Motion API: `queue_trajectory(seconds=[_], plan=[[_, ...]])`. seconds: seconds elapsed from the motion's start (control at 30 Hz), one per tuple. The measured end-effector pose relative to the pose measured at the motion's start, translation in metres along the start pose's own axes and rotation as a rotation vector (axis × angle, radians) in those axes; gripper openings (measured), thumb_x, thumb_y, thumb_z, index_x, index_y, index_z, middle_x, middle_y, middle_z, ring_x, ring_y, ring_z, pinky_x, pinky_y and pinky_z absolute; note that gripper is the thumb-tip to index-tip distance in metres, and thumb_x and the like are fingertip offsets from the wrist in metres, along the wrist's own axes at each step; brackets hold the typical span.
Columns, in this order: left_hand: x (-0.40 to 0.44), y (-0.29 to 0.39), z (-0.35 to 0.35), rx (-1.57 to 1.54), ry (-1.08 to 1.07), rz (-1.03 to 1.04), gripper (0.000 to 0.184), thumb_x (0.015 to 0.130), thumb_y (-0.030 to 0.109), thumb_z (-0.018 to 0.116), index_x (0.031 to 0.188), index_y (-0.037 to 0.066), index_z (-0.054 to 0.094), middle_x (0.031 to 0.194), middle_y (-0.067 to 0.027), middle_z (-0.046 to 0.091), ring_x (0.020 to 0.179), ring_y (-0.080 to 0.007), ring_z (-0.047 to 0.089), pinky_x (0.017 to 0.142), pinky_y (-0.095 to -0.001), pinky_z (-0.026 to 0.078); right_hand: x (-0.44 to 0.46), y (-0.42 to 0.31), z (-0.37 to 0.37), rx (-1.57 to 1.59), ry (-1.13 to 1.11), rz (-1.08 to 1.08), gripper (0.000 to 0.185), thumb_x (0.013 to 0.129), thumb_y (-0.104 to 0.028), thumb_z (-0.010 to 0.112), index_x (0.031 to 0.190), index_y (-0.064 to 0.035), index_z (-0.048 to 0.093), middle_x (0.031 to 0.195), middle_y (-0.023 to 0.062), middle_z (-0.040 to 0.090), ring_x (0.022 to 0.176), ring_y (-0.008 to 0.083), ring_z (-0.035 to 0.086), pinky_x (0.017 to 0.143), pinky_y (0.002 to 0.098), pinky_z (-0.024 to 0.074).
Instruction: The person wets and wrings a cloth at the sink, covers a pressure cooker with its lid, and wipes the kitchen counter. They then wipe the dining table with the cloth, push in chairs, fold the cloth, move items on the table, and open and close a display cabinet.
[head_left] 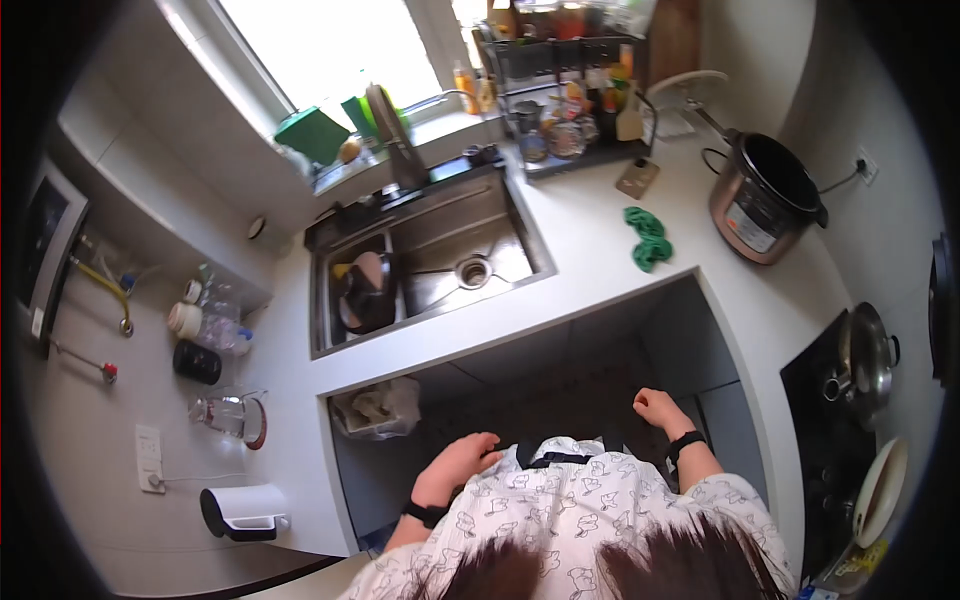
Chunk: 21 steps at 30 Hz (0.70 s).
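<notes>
My left hand (462, 462) hangs in front of my body at waist height, beside the black strap (560, 459) over my patterned white top (580, 500). Its fingers are slightly bent and a little apart, with nothing seen in them. To the other side, my right hand (660, 408) hovers away from the strap, near the counter's inner edge. The fingers there curl in loosely, and no object shows in them. Each wrist wears a black band. Neither hand touches the counter (590, 250). Closest ahead is the open recess under the counter, with a bag-lined bin (378, 410).
A steel sink (460, 235) holds dark cookware in its left basin. Right of it lie a green cloth (648, 240) and a phone (638, 179). An electric cooker pot (765, 200) stands in the corner. A stove with pans is at right; a glass pitcher (230, 415) and white kettle (245, 513) at left.
</notes>
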<state>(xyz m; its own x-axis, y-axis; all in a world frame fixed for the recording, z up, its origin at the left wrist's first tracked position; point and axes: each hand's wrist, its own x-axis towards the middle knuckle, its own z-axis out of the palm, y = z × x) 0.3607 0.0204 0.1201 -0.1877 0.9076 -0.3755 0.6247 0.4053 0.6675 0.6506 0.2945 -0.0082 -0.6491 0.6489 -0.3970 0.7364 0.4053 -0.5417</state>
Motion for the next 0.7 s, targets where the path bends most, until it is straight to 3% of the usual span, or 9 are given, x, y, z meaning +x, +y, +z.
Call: queue_trajectory(seconds=[0.07, 0.17, 0.27, 0.37, 0.47, 0.6, 0.7], plan=[[0.031, 0.022, 0.002, 0.033, -0.054, 0.078, 0.033, 0.081, 0.025, 0.059, 0.104, 0.002, 0.056, 0.093, -0.0162, 0.06, 0.088, -0.032, 0.058, 0.075, -0.0376, 0.047, -0.023, 0.041, -0.005, 0.13, 0.081, 0.111, 0.02, 0.077, -0.02, 0.059, 0.088, -0.0036, 0.061, 0.083, 0.0139, 0.064, 0.079, 0.0274, 0.062, 0.071, 0.0351, 0.0487], [0.07, 0.051, -0.005, 0.17, -0.111, 0.201, 0.032, 0.083, 0.023, 0.057, 0.106, 0.001, 0.054, 0.096, -0.0161, 0.059, 0.088, -0.0313, 0.058, 0.076, -0.0363, 0.048, -0.041, 0.08, -0.013, 0.16, 0.032, 0.238, 0.021, 0.076, -0.021, 0.06, 0.088, -0.0044, 0.061, 0.084, 0.0124, 0.064, 0.079, 0.0249, 0.062, 0.07, 0.0337, 0.0485], [0.102, 0.072, -0.013, 0.199, -0.191, 0.206, 0.033, 0.083, 0.023, 0.057, 0.108, 0.002, 0.054, 0.1, -0.016, 0.059, 0.091, -0.0311, 0.057, 0.078, -0.0368, 0.047, -0.03, 0.077, -0.028, 0.205, 0.004, 0.311, 0.022, 0.077, -0.021, 0.062, 0.092, -0.005, 0.061, 0.086, 0.0115, 0.064, 0.08, 0.0239, 0.062, 0.072, 0.0329, 0.0483], [0.138, 0.081, -0.016, 0.308, -0.271, 0.233, 0.034, 0.083, 0.024, 0.057, 0.109, 0.002, 0.053, 0.101, -0.0159, 0.058, 0.093, -0.0304, 0.057, 0.079, -0.0361, 0.047, 0.016, 0.05, -0.068, 0.3, 0.123, -0.011, 0.026, 0.078, -0.019, 0.062, 0.1, -0.0048, 0.058, 0.091, 0.0125, 0.063, 0.085, 0.0252, 0.061, 0.075, 0.0337, 0.0481], [0.174, 0.092, -0.02, 0.208, -0.281, 0.254, 0.034, 0.083, 0.024, 0.057, 0.109, 0.003, 0.053, 0.103, -0.0159, 0.057, 0.094, -0.0295, 0.058, 0.08, -0.0355, 0.047, 0.078, 0.009, -0.128, 0.285, 0.271, -0.223, 0.033, 0.077, -0.019, 0.063, 0.106, -0.0053, 0.055, 0.098, 0.0159, 0.057, 0.089, 0.0297, 0.058, 0.077, 0.0356, 0.0476], [0.225, 0.101, -0.032, 0.029, -0.26, 0.265, 0.036, 0.083, 0.026, 0.057, 0.11, 0.003, 0.054, 0.102, -0.0157, 0.057, 0.094, -0.0306, 0.057, 0.079, -0.036, 0.046, 0.161, -0.023, -0.193, 0.25, 0.372, -0.26, 0.036, 0.08, -0.02, 0.059, 0.112, -0.004, 0.051, 0.107, 0.0167, 0.053, 0.092, 0.0283, 0.057, 0.08, 0.0346, 0.0463], [0.261, 0.1, -0.051, 0.091, -0.224, 0.189, 0.036, 0.082, 0.027, 0.058, 0.109, 0.004, 0.055, 0.102, -0.0162, 0.058, 0.091, -0.0298, 0.058, 0.077, -0.0359, 0.047, 0.201, -0.017, -0.208, 0.403, 0.336, -0.078, 0.037, 0.082, -0.022, 0.057, 0.114, -0.0048, 0.05, 0.111, 0.0166, 0.052, 0.093, 0.0273, 0.057, 0.082, 0.0354, 0.0455]])
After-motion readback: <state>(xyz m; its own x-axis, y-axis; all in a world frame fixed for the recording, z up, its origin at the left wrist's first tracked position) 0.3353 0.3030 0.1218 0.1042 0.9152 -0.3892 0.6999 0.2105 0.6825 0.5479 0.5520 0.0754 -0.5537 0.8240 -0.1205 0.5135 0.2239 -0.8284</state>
